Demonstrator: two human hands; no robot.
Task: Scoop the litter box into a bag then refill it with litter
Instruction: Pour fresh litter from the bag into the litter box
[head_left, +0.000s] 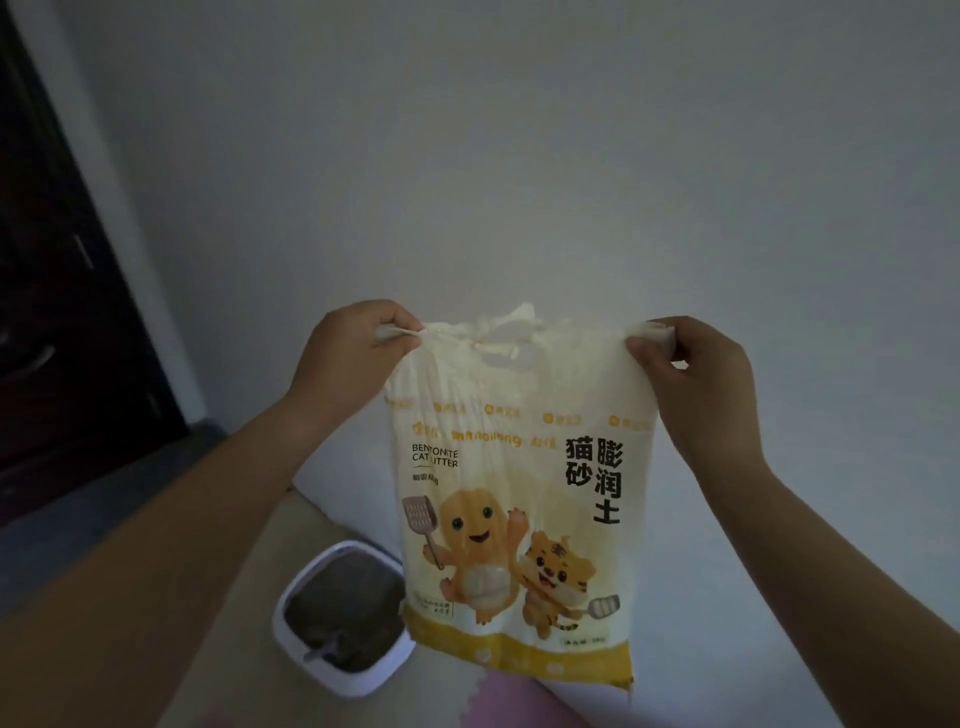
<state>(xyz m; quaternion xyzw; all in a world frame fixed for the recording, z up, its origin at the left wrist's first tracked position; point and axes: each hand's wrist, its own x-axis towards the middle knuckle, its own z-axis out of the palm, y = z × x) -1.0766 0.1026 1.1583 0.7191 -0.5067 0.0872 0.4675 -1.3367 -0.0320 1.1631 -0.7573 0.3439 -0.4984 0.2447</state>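
Holding litter bag (519, 493) up in the air by its two top corners, in front of plain white wall (519, 156). Hanging upright, printed side toward camera: "BENTONITE CAT LITTER", cartoon figure and tiger cub, yellow band along bottom. Top edge bunched and crumpled between the two grips. Cannot tell whether sealed or already opened.

Left hand (353, 345): pinching top left corner, fingers (395, 318) curled together, plastic nipped between them and thumb.
Right hand (696, 374): pinching top right corner, thumb (644, 347) pressed onto the fold, other fingers curled behind it, tips hidden.
Bare forearms reaching in from both bottom corners of view.

Down on floor, below and left of bag: white litter box (343, 680), rounded corners, filled with dark grey litter (353, 592). Right side of box hidden behind bag's lower left corner. Grey scoop (323, 649) lying in the litter near front of box, only the handle end clear.

Beige mat (291, 535) under box, pink mat (519, 701) just in front, joined along a puzzle-tooth edge. Dark cabinet (62, 312) with metal handles along left edge. Low light, so fine detail inside box hard to read.
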